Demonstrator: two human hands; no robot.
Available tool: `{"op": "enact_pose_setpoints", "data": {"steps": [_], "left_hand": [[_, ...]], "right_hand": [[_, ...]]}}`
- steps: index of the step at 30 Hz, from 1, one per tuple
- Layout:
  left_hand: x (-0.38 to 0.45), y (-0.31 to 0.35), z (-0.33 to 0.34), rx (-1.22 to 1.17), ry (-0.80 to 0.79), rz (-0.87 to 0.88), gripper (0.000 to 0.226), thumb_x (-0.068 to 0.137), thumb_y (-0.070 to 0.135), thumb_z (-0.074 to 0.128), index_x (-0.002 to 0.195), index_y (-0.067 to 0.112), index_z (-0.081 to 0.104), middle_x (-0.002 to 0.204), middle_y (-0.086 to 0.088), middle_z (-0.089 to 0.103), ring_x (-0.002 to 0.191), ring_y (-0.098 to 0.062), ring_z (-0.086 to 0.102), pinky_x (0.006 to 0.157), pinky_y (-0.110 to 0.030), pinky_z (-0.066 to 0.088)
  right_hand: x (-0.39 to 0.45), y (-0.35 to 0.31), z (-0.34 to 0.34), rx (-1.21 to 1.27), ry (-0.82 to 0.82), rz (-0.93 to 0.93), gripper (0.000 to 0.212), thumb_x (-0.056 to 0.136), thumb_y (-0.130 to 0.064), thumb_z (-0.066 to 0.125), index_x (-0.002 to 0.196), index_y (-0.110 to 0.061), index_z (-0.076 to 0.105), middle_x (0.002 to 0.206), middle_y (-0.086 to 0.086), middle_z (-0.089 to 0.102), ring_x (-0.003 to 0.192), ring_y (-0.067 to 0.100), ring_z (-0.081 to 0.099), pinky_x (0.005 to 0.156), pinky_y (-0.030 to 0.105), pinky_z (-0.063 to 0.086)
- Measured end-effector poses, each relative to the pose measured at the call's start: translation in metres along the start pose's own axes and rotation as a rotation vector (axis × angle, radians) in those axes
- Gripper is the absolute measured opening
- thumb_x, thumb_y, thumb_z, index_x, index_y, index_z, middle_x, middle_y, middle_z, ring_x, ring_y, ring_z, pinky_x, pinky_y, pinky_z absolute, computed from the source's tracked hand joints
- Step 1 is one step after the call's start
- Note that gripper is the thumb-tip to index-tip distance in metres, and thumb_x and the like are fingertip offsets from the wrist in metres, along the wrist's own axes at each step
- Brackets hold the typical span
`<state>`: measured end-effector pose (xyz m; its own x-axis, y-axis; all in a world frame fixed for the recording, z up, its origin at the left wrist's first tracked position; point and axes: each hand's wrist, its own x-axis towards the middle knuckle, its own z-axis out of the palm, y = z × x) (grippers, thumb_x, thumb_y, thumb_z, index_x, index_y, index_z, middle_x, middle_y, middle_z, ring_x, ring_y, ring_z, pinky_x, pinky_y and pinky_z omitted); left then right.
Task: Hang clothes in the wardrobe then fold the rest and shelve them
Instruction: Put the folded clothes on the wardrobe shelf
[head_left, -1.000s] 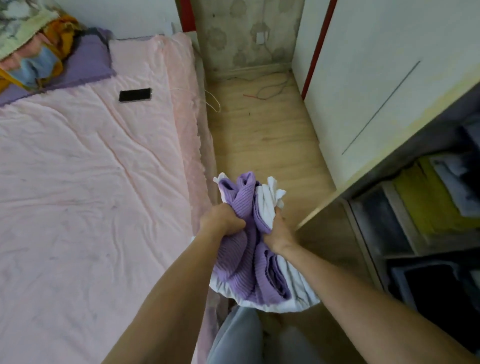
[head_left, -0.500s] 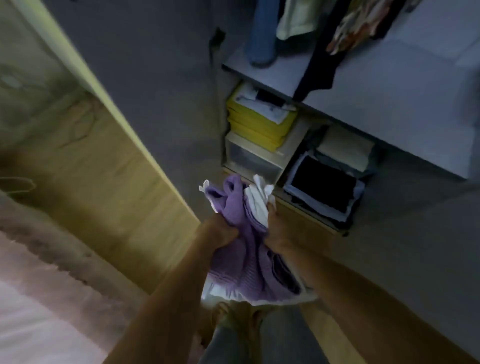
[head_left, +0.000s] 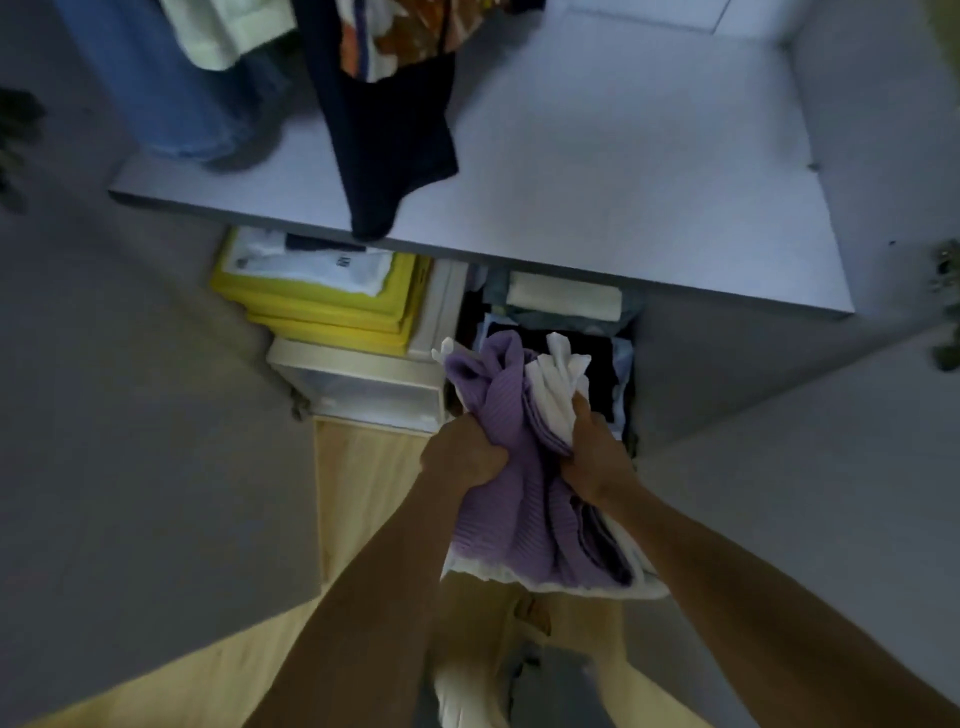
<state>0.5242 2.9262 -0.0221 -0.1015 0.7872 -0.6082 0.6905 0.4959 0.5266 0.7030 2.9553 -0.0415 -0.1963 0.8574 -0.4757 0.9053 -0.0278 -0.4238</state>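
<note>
Your left hand (head_left: 462, 457) and right hand (head_left: 597, 457) hid their own fingertips inside the bundle of folded clothes (head_left: 519, 467), so how many garments you held could not be told. The bundle covered most of the dark folded stack (head_left: 608, 374) in the near right compartment. The grey shelf (head_left: 623, 171) hid the far parts of the yellow stack (head_left: 322, 306) and the cream folded item (head_left: 563, 296). The hanging clothes (head_left: 384, 119) were cut off by the top edge, hangers and rail out of sight. Print on the white garment (head_left: 317, 262) was too blurred to read. Your legs and feet at the near edge were blurred.
</note>
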Motion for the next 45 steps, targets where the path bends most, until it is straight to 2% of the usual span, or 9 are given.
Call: {"op": "enact_pose_setpoints", "data": {"steps": [7, 11, 16, 22, 27, 35, 39, 42, 45], "left_hand": [[0.148, -0.016, 0.032, 0.066, -0.007, 0.104, 0.049, 0.075, 0.045, 0.06, 0.115, 0.016, 0.062, 0.115, -0.008, 0.065, 0.101, -0.027, 0.061, 0.087, -0.036, 0.051], [0.23, -0.021, 0.052, 0.087, 0.078, 0.192, 0.065, 0.066, 0.052, 0.053, 0.123, 0.02, 0.058, 0.117, -0.007, 0.063, 0.103, -0.028, 0.061, 0.089, -0.038, 0.052], [0.321, -0.022, 0.084, 0.101, 0.25, 0.334, 0.059, 0.079, 0.048, 0.057, 0.128, 0.015, 0.055, 0.123, -0.01, 0.06, 0.109, -0.032, 0.058, 0.088, -0.037, 0.049], [0.369, -0.029, 0.117, 0.053, 0.349, 0.356, 0.039, 0.084, 0.032, 0.063, 0.112, 0.006, 0.057, 0.113, -0.015, 0.06, 0.102, -0.034, 0.058, 0.074, -0.03, 0.043], [0.39, -0.043, 0.134, 0.002, 0.349, 0.32, 0.047, 0.082, 0.033, 0.065, 0.119, 0.006, 0.054, 0.117, -0.015, 0.058, 0.103, -0.034, 0.057, 0.085, -0.036, 0.049], [0.421, -0.056, 0.135, -0.169, 0.267, 0.174, 0.076, 0.08, 0.04, 0.071, 0.138, 0.003, 0.039, 0.134, -0.018, 0.049, 0.116, -0.035, 0.051, 0.099, -0.042, 0.045], [0.444, -0.057, 0.138, -0.129, 0.261, 0.154, 0.092, 0.079, 0.045, 0.074, 0.146, 0.003, 0.029, 0.143, -0.019, 0.042, 0.126, -0.035, 0.045, 0.104, -0.043, 0.042], [0.459, -0.055, 0.138, -0.095, 0.301, 0.171, 0.094, 0.078, 0.046, 0.075, 0.148, 0.005, 0.028, 0.144, -0.018, 0.042, 0.127, -0.034, 0.046, 0.104, -0.043, 0.042], [0.469, -0.05, 0.136, -0.118, 0.307, 0.227, 0.095, 0.071, 0.052, 0.076, 0.146, 0.01, 0.034, 0.141, -0.015, 0.046, 0.123, -0.033, 0.049, 0.102, -0.043, 0.044]], "right_hand": [[0.118, 0.039, 0.044, 0.06, 0.156, 0.055, 0.088, 0.084, -0.01, 0.06, 0.153, -0.014, 0.005, 0.141, 0.021, 0.034, 0.12, 0.042, 0.046, 0.096, 0.046, 0.044], [0.189, 0.066, 0.06, 0.068, 0.274, 0.045, 0.08, 0.078, -0.007, 0.061, 0.146, -0.015, 0.021, 0.129, 0.016, 0.044, 0.113, 0.04, 0.051, 0.09, 0.046, 0.048], [0.263, 0.1, 0.079, 0.009, 0.416, 0.021, 0.078, 0.086, -0.008, 0.059, 0.149, -0.016, 0.014, 0.137, 0.019, 0.041, 0.117, 0.04, 0.051, 0.09, 0.038, 0.044], [0.307, 0.135, 0.104, 0.027, 0.528, 0.013, 0.081, 0.084, -0.015, 0.063, 0.149, -0.014, 0.015, 0.128, 0.023, 0.046, 0.117, 0.042, 0.049, 0.09, 0.041, 0.042], [0.326, 0.153, 0.121, 0.069, 0.532, 0.005, 0.083, 0.08, -0.013, 0.063, 0.149, -0.014, 0.017, 0.125, 0.025, 0.05, 0.114, 0.042, 0.053, 0.093, 0.041, 0.045], [0.346, 0.176, 0.12, 0.103, 0.512, 0.142, 0.073, 0.086, -0.015, 0.063, 0.147, -0.013, 0.023, 0.122, 0.018, 0.056, 0.115, 0.035, 0.054, 0.084, 0.032, 0.042], [0.365, 0.2, 0.12, 0.148, 0.56, 0.296, 0.072, 0.09, -0.017, 0.06, 0.149, -0.009, 0.02, 0.133, 0.02, 0.049, 0.121, 0.036, 0.05, 0.092, 0.038, 0.043], [0.387, 0.217, 0.119, 0.262, 0.61, 0.344, 0.072, 0.08, -0.028, 0.062, 0.142, -0.016, 0.028, 0.125, 0.02, 0.052, 0.113, 0.04, 0.054, 0.084, 0.042, 0.045], [0.4, 0.227, 0.115, 0.249, 0.586, 0.318, 0.071, 0.075, -0.027, 0.064, 0.135, -0.015, 0.028, 0.117, 0.023, 0.056, 0.107, 0.043, 0.056, 0.088, 0.047, 0.049]]}}
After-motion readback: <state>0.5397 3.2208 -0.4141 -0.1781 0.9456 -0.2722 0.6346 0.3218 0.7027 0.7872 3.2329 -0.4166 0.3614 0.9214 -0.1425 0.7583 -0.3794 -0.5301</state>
